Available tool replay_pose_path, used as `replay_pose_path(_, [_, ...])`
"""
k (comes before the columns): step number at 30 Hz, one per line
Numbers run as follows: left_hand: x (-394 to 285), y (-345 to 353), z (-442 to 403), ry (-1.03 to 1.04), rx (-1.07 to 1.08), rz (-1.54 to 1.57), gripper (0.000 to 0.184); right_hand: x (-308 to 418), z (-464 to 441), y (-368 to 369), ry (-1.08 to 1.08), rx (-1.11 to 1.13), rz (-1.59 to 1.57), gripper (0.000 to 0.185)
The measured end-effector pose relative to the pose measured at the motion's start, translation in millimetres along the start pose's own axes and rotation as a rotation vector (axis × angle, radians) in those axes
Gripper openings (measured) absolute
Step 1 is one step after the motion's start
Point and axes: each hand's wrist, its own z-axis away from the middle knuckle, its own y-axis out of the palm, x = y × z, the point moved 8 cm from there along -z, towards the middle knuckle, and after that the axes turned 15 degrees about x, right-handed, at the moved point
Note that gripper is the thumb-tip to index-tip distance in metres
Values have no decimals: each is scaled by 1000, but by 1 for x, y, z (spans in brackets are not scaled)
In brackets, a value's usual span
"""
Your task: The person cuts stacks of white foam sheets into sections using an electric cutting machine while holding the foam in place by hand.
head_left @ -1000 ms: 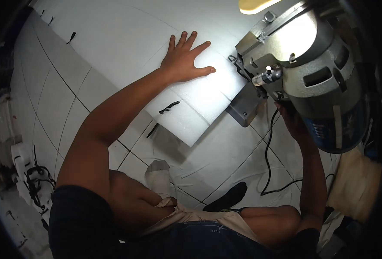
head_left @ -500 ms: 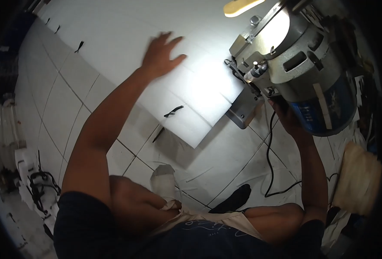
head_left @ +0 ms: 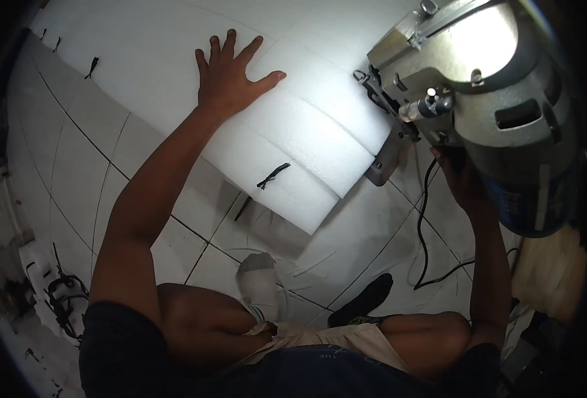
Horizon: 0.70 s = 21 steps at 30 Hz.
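My left hand (head_left: 230,78) lies flat with fingers spread on a large white foam sheet (head_left: 307,142), which shows parallel crease or seam lines. A black twisted strip (head_left: 273,176) sticks out of the foam near its closest corner. At the right, my right hand (head_left: 462,174) is under a metal machine with a blue lower body (head_left: 499,116); its fingers are mostly hidden, and what they grip cannot be made out. The machine's front parts stand at the foam's right edge, above a grey base plate (head_left: 388,159). Bright light falls on the machine and the foam.
A black cable (head_left: 424,245) curves over the tiled floor (head_left: 346,265). My legs and feet are near the front. White and black items (head_left: 58,285) lie at the lower left. A beige bundle (head_left: 549,268) sits at the right. More black strips (head_left: 92,67) line the foam's far left edge.
My left hand lifted, moved left across the foam and is now flat on it again. The foam's near corner has shifted slightly right and nearer. My right hand stays by the machine.
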Motion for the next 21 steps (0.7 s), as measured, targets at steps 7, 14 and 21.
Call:
replay_pose_path(7, [0,5,-1,25,8,34,89,-9,-25,-22,31,8,-176,56])
replay_pose_path(14, [3,1,-1,6,-15,54,87,-16,-40,-25,79,-36,-554,45])
replay_pose_path(21, [3,9,-1,14,-14,71,87,-6,-57,-10,104,-46,-453,42])
